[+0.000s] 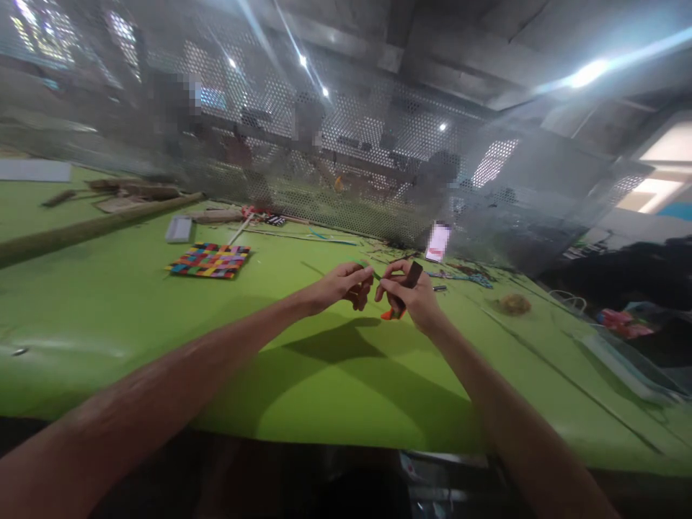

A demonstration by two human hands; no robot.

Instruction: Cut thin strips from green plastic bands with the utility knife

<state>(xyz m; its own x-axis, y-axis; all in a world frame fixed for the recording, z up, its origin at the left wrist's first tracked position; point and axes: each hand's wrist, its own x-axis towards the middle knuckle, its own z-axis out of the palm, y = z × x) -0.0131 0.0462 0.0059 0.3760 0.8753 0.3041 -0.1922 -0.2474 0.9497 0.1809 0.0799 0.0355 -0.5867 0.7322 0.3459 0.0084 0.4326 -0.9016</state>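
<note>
Close together above the table, my left hand and my right hand are both closed. A thin green strip runs between their fingertips, pinched by the left thumb and finger and by the right fingertips. My right hand also grips a dark, flat-ended object that sticks up past the thumb. An orange piece shows below the same palm; whether it belongs to the dark object I cannot tell. To the left lies a woven mat of multicoloured strips, flat and apart from both hands.
The green table carries a long pole and a small white box on the left. Scraps lie along the back near a lit phone. A fibre ball and a clear tray are right. Perforated mesh rises behind.
</note>
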